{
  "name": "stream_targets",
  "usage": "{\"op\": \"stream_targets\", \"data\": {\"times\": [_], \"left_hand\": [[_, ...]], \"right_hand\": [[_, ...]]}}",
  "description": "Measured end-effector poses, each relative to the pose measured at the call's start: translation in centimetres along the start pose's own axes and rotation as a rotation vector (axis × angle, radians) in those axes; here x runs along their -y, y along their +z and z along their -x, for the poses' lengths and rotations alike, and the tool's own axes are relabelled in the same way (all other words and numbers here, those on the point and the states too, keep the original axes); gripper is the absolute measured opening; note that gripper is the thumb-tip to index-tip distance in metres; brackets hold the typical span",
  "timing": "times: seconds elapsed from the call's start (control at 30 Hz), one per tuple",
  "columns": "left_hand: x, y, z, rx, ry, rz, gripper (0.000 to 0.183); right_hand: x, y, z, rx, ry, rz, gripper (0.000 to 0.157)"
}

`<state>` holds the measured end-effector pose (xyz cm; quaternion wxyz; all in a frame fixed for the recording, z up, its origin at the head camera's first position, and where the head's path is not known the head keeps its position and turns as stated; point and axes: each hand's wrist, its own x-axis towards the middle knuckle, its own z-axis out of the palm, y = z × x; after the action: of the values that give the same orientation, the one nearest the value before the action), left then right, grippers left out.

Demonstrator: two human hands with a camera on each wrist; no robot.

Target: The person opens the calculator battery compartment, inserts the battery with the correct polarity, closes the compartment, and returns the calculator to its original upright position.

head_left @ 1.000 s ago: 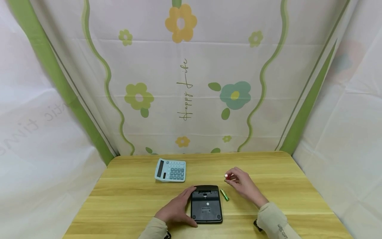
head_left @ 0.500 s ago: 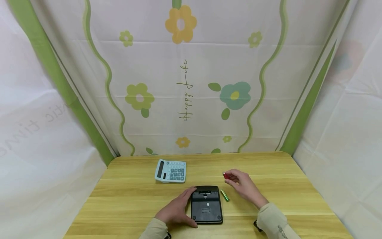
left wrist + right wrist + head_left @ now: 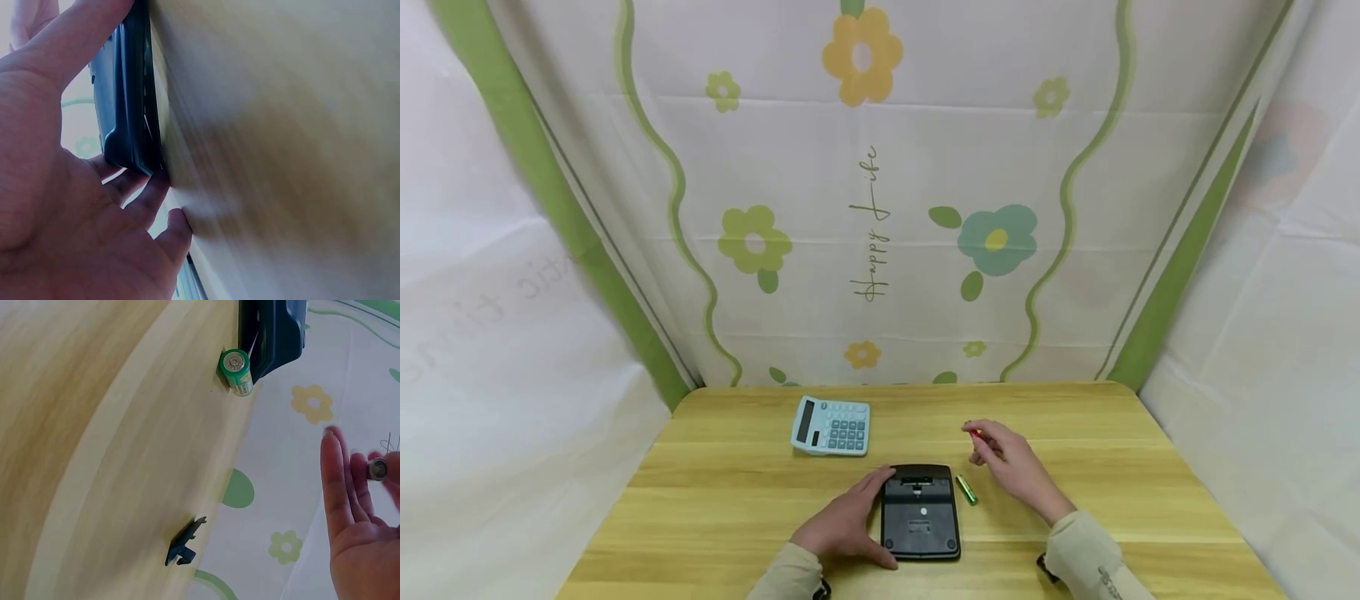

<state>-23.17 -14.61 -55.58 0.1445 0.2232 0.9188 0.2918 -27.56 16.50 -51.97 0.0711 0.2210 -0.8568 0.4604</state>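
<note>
A calculator (image 3: 919, 527) lies face down on the table, its black back up and the battery slot at its far end uncovered. My left hand (image 3: 850, 521) holds it by the left side, thumb at the near corner and fingers at the far one; the left wrist view shows the fingertips against its edge (image 3: 128, 94). Just right of the calculator lies a green battery (image 3: 967, 489). Above the table, beyond that battery, my right hand (image 3: 1017, 468) pinches a red battery (image 3: 974, 432). Its metal end (image 3: 377, 469) shows in the right wrist view.
A light blue calculator (image 3: 831, 427) stands face up at the back left. A small black clip-shaped cover (image 3: 182, 542) is on the tabletop in the right wrist view; I cannot pick it out in the head view. A printed curtain (image 3: 880, 167) hangs behind the table.
The red battery has turned within my right hand's fingers, its end first facing me, now mostly behind the fingers. My left hand and the calculator have stayed put.
</note>
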Motion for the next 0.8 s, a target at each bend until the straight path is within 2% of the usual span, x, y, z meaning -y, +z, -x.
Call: {"op": "stream_targets", "data": {"times": [0.1,0.3,0.43,0.6,0.8], "left_hand": [[-0.06,-0.16,-0.05,-0.002,0.002,-0.009,0.128],[-0.10,-0.25,-0.02,0.001,0.006,-0.017,0.128],[-0.12,-0.27,0.09,0.008,0.002,-0.002,0.127],[-0.22,-0.30,0.26,0.010,0.009,0.000,0.126],[-0.27,-0.20,0.34,0.004,0.026,-0.015,0.126]], "right_hand": [[-0.08,0.07,-0.11,-0.038,0.012,-0.020,0.021],[-0.08,0.02,-0.16,-0.078,0.045,-0.029,0.028],[-0.21,0.02,-0.13,-0.082,0.060,-0.069,0.026],[-0.31,0.08,-0.09,-0.071,0.080,-0.115,0.015],[-0.44,0.15,-0.06,-0.084,0.062,-0.092,0.013]]}}
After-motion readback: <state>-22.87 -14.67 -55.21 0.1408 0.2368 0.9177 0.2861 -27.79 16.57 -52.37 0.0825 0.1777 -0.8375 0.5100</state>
